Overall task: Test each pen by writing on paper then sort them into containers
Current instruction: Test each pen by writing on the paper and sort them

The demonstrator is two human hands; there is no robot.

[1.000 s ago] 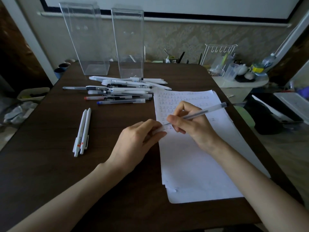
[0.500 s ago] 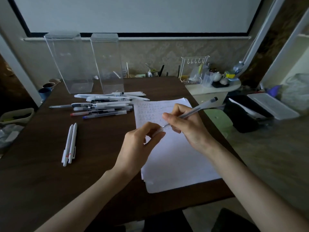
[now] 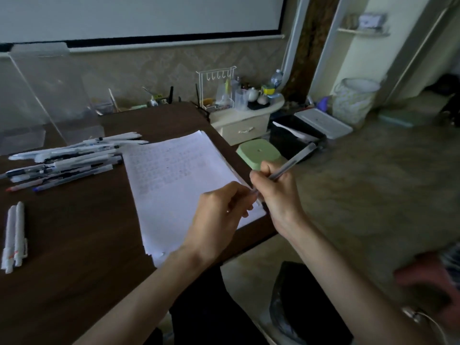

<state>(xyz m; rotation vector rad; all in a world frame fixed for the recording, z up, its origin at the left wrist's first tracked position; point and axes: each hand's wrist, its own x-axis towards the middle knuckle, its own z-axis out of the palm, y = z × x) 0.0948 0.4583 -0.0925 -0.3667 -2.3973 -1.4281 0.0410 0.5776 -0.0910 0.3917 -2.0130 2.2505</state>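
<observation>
Head view: your right hand (image 3: 276,195) holds one pen (image 3: 296,160) over the paper's (image 3: 174,175) right edge on the bench (image 3: 74,245); left hand (image 3: 219,215) grip pinches its lower end.

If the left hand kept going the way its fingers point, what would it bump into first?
The lower end of the pen, gripped by the right hand. The left hand may touch it already; blur hides the contact.

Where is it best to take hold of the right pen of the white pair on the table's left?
Grip the right white pen at its bare mid-barrel, from above and its free right side: the other white pen lies against its left, and the clip is at its near end.
</observation>
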